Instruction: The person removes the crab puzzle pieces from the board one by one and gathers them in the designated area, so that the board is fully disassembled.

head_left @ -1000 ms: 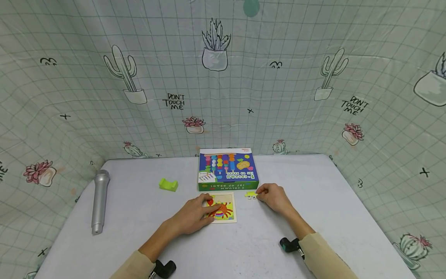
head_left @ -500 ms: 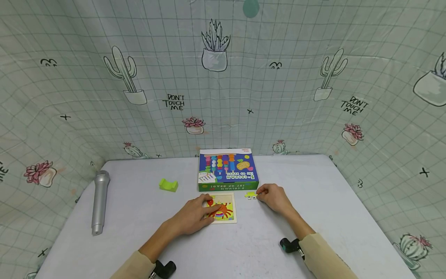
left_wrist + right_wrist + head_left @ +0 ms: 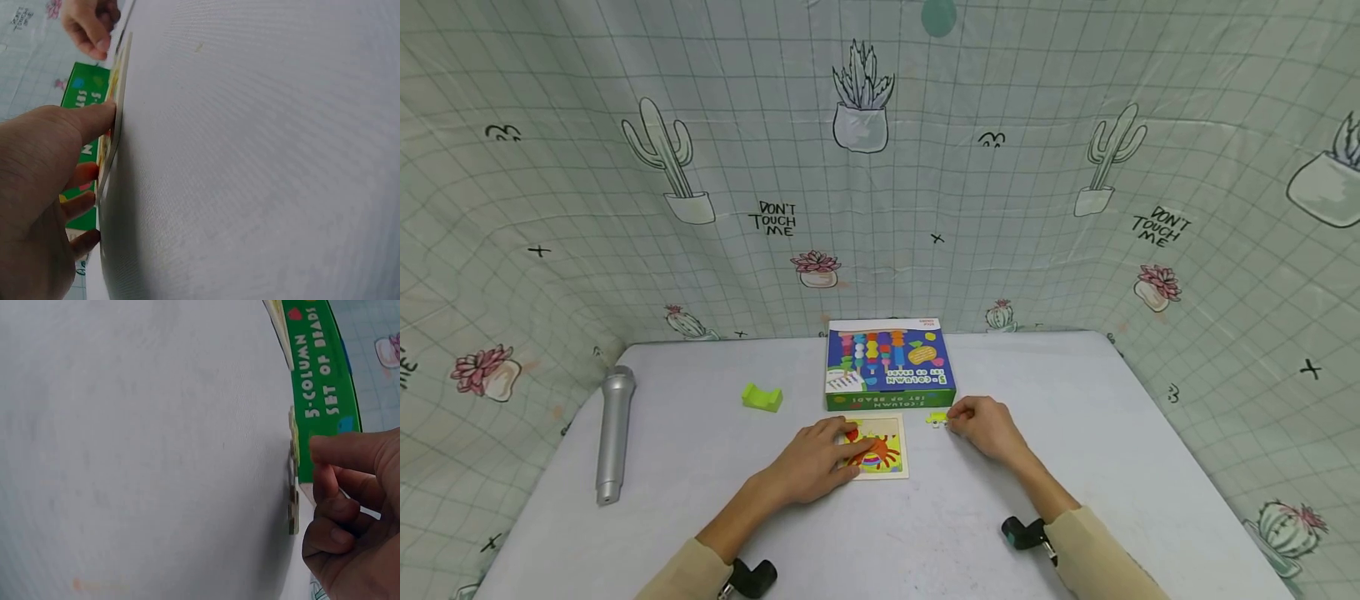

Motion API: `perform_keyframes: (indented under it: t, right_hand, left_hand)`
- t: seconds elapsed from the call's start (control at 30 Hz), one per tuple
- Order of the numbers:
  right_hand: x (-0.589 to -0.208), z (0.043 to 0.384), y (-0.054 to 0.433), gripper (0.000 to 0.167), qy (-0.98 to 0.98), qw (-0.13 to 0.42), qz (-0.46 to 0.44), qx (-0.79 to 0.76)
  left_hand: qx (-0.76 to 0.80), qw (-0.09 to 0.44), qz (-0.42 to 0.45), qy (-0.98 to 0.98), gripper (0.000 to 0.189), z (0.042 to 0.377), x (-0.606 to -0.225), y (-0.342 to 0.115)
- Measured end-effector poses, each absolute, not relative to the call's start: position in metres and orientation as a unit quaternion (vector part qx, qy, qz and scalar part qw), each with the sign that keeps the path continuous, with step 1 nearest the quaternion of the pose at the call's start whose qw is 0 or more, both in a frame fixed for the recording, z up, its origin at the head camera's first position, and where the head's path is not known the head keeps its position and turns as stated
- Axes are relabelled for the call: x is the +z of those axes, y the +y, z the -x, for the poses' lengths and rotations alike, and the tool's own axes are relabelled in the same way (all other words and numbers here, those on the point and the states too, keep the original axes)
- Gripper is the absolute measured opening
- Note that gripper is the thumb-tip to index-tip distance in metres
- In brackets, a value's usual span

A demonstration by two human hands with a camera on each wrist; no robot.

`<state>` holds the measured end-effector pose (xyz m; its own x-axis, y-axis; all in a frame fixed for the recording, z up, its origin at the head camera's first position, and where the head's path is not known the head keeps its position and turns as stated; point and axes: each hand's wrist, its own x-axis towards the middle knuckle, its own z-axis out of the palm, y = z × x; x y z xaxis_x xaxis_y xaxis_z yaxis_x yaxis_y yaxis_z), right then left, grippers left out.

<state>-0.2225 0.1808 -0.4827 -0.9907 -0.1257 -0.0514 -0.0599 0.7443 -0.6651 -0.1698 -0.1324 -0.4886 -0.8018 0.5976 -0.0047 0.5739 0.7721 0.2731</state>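
My left hand (image 3: 815, 460) rests on a small square jigsaw puzzle (image 3: 891, 460) with a red crab picture and a pale frame. Its fingers cover the puzzle's left part; in the left wrist view, the board (image 3: 119, 119) appears edge-on under the fingers. My right hand (image 3: 987, 427) is at the right end of small yellow and white puzzle pieces (image 3: 936, 419). Those pieces (image 3: 294, 481) stand out edge-on against the tabletop in the right wrist view. Thumb and forefinger are bent close to each other there, with a narrow gap between them and the pieces.
A blue and green bead-set box (image 3: 891, 362) lies just behind the puzzle. Left of it is a lime-green curved block (image 3: 762, 398). A grey microphone-shaped object (image 3: 615, 437) lies along the table's left side. A patterned curtain (image 3: 865, 208) surrounds the table.
My right hand has shifted slightly left, covering a little more of the yellow pieces. The left hand stays on the puzzle.
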Motion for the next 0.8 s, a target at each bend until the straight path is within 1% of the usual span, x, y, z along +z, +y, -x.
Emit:
perform_keyframes:
  t: [0.4, 0.8]
  right_hand:
    - [-0.483, 0.215, 0.139, 0.004, 0.915, 0.073, 0.102, -0.384]
    - [-0.483, 0.215, 0.101, 0.010, 0.898, 0.118, 0.182, -0.383]
  left_hand:
    - [0.162, 0.054, -0.313, 0.934, 0.049, 0.169, -0.487, -0.140]
    - [0.165, 0.055, -0.296, 0.939, 0.048, 0.171, -0.490, -0.143]
